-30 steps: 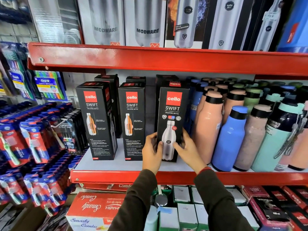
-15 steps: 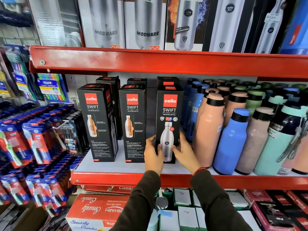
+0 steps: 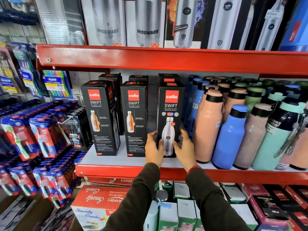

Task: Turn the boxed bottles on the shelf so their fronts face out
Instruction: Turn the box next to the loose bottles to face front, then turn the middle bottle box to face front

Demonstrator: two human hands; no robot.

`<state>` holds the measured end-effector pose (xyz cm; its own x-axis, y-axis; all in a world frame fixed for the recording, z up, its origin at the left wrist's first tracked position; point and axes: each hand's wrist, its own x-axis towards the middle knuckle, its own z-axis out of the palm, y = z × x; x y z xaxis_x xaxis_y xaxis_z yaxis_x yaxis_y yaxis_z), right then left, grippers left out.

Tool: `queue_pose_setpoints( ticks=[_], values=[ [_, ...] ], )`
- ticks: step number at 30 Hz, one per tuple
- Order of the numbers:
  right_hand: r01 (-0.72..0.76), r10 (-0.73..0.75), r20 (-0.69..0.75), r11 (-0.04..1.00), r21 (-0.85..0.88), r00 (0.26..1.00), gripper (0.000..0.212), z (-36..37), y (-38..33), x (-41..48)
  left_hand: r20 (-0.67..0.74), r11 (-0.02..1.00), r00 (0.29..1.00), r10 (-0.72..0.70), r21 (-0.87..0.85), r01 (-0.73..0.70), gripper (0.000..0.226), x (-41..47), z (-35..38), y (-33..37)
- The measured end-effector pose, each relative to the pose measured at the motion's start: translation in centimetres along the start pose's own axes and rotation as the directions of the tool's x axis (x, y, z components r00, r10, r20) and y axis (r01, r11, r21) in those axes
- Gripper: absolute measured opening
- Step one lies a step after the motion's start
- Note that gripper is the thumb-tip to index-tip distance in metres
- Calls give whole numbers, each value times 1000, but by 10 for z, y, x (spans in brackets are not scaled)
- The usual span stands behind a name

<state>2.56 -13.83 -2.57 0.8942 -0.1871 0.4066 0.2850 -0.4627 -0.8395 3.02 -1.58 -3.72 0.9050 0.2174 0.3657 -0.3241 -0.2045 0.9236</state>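
Observation:
Three tall black Cello Swift boxes stand in a front row on the red-edged shelf (image 3: 120,170). The left box (image 3: 100,119) and the middle box (image 3: 135,119) show a panel with an orange-lined bottle and small print. The right box (image 3: 170,117) shows a silver bottle picture facing out. My left hand (image 3: 154,147) presses its lower left side and my right hand (image 3: 185,147) its lower right side, so both grip that box near its base. More black boxes stand behind the row, mostly hidden.
Loose pink, blue and mint bottles (image 3: 230,135) crowd the shelf just right of the held box. Toothbrush packs (image 3: 33,139) hang at the left. Steel-bottle boxes (image 3: 146,22) fill the shelf above. Cartons (image 3: 100,202) sit below.
The right box has been pushed back on the shelf and set upright, with both hands sliding lower on its sides. The other two boxes have not moved.

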Motion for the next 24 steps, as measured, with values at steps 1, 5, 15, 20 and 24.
queue_pose_setpoints(
  ticks=[1, 5, 15, 20, 24],
  values=[
    [-3, 3, -23, 1000, 4, 1000, 59, 0, 1, -2, 8, 1000, 1000, -1, 5, 1, 36, -1, -1, 1],
    [19, -13, -114, 999, 50, 993, 51, 1, 1, -14, 8, 998, 999, 47, 44, -47, 46, -13, -7, 7],
    [197, -175, -180, 973, 119, 968, 32, 15, -28, -49, -169, 954, 941, 295, 116, -278, 34, -36, -45, 21],
    [135, -150, 44, 960, 244, 988, 40, 42, -43, -52, -295, 956, 911, 289, 137, -259, 38, -22, -73, 13],
    [46, -94, 169, 962, 268, 981, 51, 69, -49, -43, -259, 969, 939, 227, 157, -191, 48, -1, -95, 0]
  ],
)
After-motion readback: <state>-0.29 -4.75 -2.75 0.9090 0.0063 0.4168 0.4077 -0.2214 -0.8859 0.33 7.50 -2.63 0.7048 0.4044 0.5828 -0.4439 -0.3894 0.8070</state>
